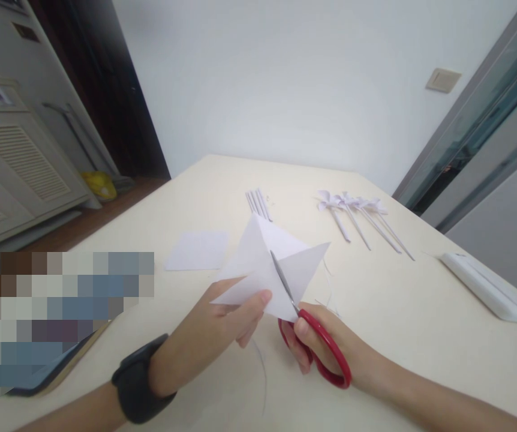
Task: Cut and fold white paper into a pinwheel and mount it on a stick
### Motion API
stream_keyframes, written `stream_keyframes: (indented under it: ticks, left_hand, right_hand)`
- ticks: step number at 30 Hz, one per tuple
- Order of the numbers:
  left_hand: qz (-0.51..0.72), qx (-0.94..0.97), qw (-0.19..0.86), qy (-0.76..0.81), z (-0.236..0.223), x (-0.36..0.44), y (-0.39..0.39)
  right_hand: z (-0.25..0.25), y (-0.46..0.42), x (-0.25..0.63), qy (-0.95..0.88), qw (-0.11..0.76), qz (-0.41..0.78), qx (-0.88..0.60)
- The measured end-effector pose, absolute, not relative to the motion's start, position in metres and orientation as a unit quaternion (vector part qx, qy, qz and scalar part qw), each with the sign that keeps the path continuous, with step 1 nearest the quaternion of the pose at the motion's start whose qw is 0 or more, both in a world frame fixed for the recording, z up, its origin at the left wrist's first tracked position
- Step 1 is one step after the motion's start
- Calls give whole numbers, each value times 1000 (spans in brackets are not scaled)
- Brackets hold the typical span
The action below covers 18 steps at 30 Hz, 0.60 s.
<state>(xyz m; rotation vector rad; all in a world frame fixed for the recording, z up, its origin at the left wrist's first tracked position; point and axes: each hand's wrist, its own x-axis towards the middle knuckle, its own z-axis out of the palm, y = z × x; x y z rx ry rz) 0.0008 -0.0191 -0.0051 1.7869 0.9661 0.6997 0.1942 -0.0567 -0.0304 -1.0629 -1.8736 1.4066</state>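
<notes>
A white sheet of paper (pixel 249 258) with slits cut in from its corners is pinched in my left hand (pixel 236 309), thumb on top. My right hand (pixel 319 336) grips a pair of scissors (pixel 330 348) with red handles, fingers through the loops. One metal blade lies across the upper face of the paper, pointing up and left toward its middle; the other blade is hidden beneath. Left of the held sheet, a flat white paper square (pixel 198 251) lies on the table. Thin paper strips (pixel 328 288) curl on the table around my hands.
Several rolled paper sticks (pixel 258 204) lie beyond the held sheet. Several paper pinwheels (pixel 352 207) on sticks rest at the back right. A long white case-like object (pixel 487 288) sits at the table's right. A blurred-out device (pixel 60 360) stands at the left.
</notes>
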Motion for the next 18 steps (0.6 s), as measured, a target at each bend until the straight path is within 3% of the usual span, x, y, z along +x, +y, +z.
stream_keyframes:
  ticks: [18]
  left_hand:
    - [302,709,504,391,-3,3,-17]
  right_hand:
    - [-27,-56,193,-690,285,533,-397]
